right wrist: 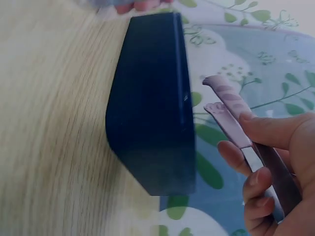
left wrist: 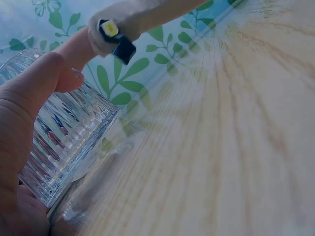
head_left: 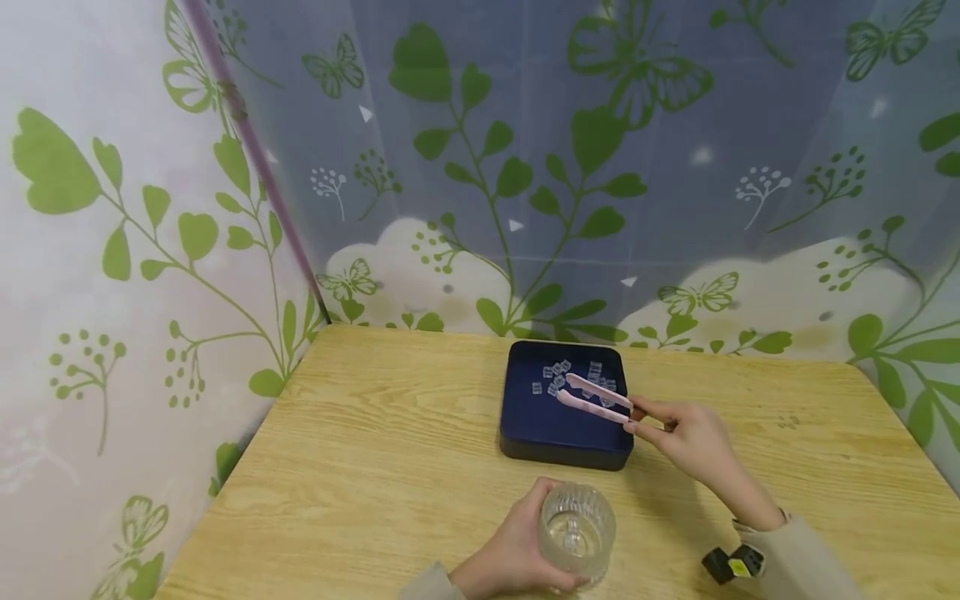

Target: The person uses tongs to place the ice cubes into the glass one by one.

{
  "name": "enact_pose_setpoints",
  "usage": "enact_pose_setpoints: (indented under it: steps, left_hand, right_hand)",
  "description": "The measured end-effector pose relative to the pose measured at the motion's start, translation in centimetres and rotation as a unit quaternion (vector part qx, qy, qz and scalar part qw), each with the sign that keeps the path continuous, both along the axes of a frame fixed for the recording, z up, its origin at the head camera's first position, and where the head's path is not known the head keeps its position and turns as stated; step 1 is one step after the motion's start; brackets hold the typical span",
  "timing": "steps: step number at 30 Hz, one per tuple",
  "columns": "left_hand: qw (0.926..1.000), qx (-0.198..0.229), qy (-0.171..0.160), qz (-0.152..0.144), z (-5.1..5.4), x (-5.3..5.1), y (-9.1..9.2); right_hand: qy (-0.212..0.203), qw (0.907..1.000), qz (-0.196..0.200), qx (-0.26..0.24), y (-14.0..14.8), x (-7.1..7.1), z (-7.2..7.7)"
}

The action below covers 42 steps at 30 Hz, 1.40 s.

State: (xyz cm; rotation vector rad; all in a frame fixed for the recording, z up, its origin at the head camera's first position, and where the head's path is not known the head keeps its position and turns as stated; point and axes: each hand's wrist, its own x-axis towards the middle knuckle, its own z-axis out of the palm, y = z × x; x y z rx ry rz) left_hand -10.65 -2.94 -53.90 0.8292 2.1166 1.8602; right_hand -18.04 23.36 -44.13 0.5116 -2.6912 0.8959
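My left hand (head_left: 517,546) grips a ribbed clear glass (head_left: 592,521), thumb and fingers wrapped round its side. At the bottom of the glass lie what look like clear cubes (head_left: 572,533). Pink tongs (head_left: 596,408) are pinched in my right hand (head_left: 690,442), between thumb and fingers. Their two arms stand apart above a dark blue tray (head_left: 532,437), and I see nothing between the tips. Several small clear cubes (head_left: 557,375) lie in the tray, some partly hidden behind the tongs. In the right wrist view only the outer side of the tray (right wrist: 152,108) shows.
A light wooden table (head_left: 375,433) carries everything. Behind it and along the left hang patterned curtains (head_left: 480,208) with green leaves and butterflies. A small black device with a yellow label (head_left: 738,567) is at my right sleeve.
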Motion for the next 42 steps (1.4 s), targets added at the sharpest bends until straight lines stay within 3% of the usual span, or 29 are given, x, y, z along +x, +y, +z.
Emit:
enact_pose_setpoints:
  steps: [6,17,23,32,42]
  left_hand:
    - [0.9999,0.002,-0.013,-0.005,-0.1,0.1,0.0]
    - [1.0,0.006,0.004,-0.005,0.0,0.1,0.0]
    - [0.9998,0.014,-0.008,-0.012,0.1,0.1,0.1]
    - [0.9997,0.013,0.02,-0.012,0.3,0.1,0.0]
    - [0.9998,0.01,0.01,-0.014,0.3,-0.1,-0.2]
  right_hand:
    - [-0.025,0.9996,0.002,0.015,-0.3,-2.4,-1.3]
    - [-0.013,0.9957,0.02,0.089,-1.3,-5.0,-1.9]
    - [-0.01,0.9944,0.021,0.103,-1.6,-5.5,-2.1]
    - [-0.003,0.993,0.03,0.114,-1.9,-5.7,-2.6]
    - [-0.009,0.994,0.034,0.103,-2.1,-5.8,-2.7]
